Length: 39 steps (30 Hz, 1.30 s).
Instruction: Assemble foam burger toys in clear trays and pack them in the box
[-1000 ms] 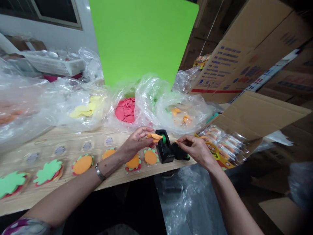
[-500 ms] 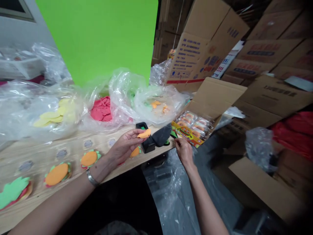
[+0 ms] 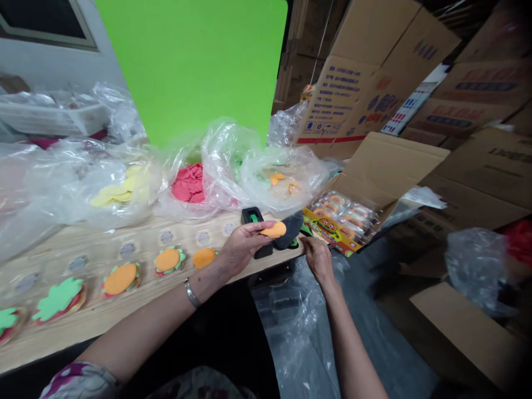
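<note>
Currently, an orange foam disc (image 3: 274, 229) is pinched by the curled fingers of the left hand (image 3: 243, 247); the right hand's (image 3: 318, 260) fingers are bunched near a tape dispenser (image 3: 251, 215), any grasp unclear.

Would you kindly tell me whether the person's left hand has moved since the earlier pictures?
Yes: the left hand has moved to the right, from beside the black tape dispenser to in front of it.

Far left a white wall (image 3: 50, 66) with a dark-framed window (image 3: 45, 25), a bright green board (image 3: 187, 66) straight ahead, cartons (image 3: 486, 94) stacked high on the right, wooden table (image 3: 83, 327) running left, plastic sheet (image 3: 299, 343) hanging below, dim light.
</note>
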Available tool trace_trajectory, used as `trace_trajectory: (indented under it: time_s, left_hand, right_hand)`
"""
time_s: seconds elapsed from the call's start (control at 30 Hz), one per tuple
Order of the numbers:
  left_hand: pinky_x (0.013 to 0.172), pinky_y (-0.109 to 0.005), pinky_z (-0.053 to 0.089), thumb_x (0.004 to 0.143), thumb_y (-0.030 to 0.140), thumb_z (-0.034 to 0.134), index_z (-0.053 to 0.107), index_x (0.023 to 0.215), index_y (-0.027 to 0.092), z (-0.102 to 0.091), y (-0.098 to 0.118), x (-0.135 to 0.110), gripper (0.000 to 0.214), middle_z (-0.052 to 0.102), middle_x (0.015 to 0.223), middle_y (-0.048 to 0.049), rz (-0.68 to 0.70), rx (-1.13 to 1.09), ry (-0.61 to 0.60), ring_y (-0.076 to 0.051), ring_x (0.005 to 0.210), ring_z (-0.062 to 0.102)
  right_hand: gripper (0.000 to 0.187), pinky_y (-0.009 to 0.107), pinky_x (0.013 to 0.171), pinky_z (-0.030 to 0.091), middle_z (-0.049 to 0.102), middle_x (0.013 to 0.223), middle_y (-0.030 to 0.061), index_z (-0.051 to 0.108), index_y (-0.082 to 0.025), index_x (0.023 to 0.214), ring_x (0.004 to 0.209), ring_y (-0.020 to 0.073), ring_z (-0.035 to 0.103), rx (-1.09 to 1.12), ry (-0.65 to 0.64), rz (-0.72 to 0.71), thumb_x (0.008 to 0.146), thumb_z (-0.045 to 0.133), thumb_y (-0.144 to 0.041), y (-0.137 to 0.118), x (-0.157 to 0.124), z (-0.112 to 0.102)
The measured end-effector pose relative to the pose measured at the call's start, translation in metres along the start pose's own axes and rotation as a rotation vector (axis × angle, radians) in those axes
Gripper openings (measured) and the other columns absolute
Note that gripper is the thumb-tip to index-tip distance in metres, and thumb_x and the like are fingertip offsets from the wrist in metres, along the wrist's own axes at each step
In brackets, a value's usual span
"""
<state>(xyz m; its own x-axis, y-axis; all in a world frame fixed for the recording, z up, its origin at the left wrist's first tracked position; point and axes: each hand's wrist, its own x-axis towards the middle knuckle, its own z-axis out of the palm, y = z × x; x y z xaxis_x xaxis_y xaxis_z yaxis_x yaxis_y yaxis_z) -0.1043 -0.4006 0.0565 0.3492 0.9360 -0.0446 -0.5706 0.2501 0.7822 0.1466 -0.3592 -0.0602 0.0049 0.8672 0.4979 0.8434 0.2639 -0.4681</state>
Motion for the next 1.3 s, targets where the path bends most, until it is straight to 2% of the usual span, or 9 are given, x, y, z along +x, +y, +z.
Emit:
trace_trajectory:
  time_s: [0.17,0.23,0.37,0.47,0.57,0.73,1.03,1.2,1.3]
  left_hand:
    - [0.1,-0.025,0.04,0.065,0.001,0.068,0.069,0.088,0.012,0.005,0.001,0.003,0.025,0.07,0.099,-0.0074,-0.08,-0.121,-0.006,-0.015,0.099,0.062]
    - [0.101,-0.024,0.04,0.065,-0.001,0.066,0.068,0.087,0.011,0.006,0.0,0.005,0.025,0.069,0.1,-0.0076,-0.105,-0.167,0.01,-0.015,0.099,0.062]
    - [0.102,-0.024,0.04,0.066,-0.004,0.062,0.065,0.088,0.012,0.008,-0.004,0.011,0.027,0.068,0.1,-0.0071,-0.12,-0.233,0.051,-0.013,0.097,0.063]
    - [0.103,-0.024,0.039,0.068,-0.004,0.06,0.063,0.088,0.011,0.009,-0.008,0.015,0.025,0.068,0.098,-0.0071,-0.104,-0.248,0.052,-0.013,0.094,0.064]
    - [0.103,-0.025,0.038,0.068,-0.003,0.062,0.063,0.089,0.011,0.008,-0.011,0.017,0.026,0.068,0.098,-0.0075,-0.084,-0.247,0.03,-0.013,0.095,0.064]
    - [0.102,-0.027,0.038,0.066,0.0,0.067,0.065,0.087,0.012,0.005,-0.016,0.017,0.025,0.069,0.097,-0.006,0.002,-0.209,0.02,-0.015,0.098,0.062]
    - [0.096,-0.031,0.042,0.063,0.001,0.07,0.062,0.103,0.014,-0.005,-0.006,0.011,0.042,0.065,0.105,-0.006,0.056,-0.139,-0.017,-0.016,0.097,0.062]
    - [0.089,-0.029,0.046,0.072,0.011,0.069,0.058,0.107,0.013,-0.006,0.011,0.01,0.036,0.064,0.099,-0.0075,-0.078,-0.101,-0.041,-0.014,0.089,0.063]
    - [0.081,-0.024,0.047,0.068,0.009,0.073,0.059,0.103,0.012,-0.009,0.013,0.012,0.038,0.066,0.093,-0.0067,-0.155,0.04,-0.056,-0.012,0.079,0.063]
  right_hand:
    - [0.028,0.04,0.08,0.047,0.067,0.09,0.0137,0.069,-0.015,0.09,0.085,0.0238,0.06,0.025,0.05,0.012,0.083,0.042,-0.023,-0.01,0.0,-0.003]
    - [0.029,0.041,0.081,0.047,0.067,0.092,0.0138,0.067,-0.015,0.094,0.086,0.0238,0.061,0.089,0.12,0.086,0.084,0.043,-0.028,-0.018,0.002,-0.007]
    - [0.033,0.037,0.072,0.051,0.069,0.085,0.01,0.064,-0.016,0.097,0.072,0.0195,0.063,0.582,0.181,0.359,0.077,0.057,-0.042,-0.051,0.009,-0.018]
    - [0.034,0.032,0.067,0.05,0.069,0.083,0.0063,0.063,-0.017,0.095,0.065,0.0144,0.061,0.923,0.119,0.407,0.073,0.065,-0.042,-0.086,0.012,-0.029]
    - [0.029,0.027,0.065,0.048,0.067,0.08,0.0037,0.065,-0.017,0.091,0.063,0.0115,0.058,1.099,0.034,0.43,0.071,0.07,-0.037,-0.118,0.011,-0.037]
    - [0.025,0.024,0.058,0.043,0.063,0.069,-0.0001,0.067,-0.016,0.082,0.058,0.0095,0.052,1.103,-0.025,0.455,0.069,0.072,-0.038,-0.142,0.01,-0.035]
    - [0.023,0.024,0.058,0.041,0.063,0.064,-0.0015,0.068,-0.016,0.078,0.054,0.0084,0.051,1.126,-0.015,0.462,0.068,0.073,-0.037,-0.144,0.009,-0.029]
    - [0.022,0.024,0.059,0.043,0.064,0.068,-0.0008,0.068,-0.017,0.08,0.057,0.0091,0.052,1.095,-0.06,0.421,0.069,0.072,-0.036,-0.146,0.006,-0.032]
    - [0.025,0.024,0.06,0.044,0.064,0.07,0.0,0.067,-0.017,0.084,0.059,0.0102,0.053,0.995,-0.099,0.375,0.072,0.068,-0.038,-0.146,0.004,-0.031]
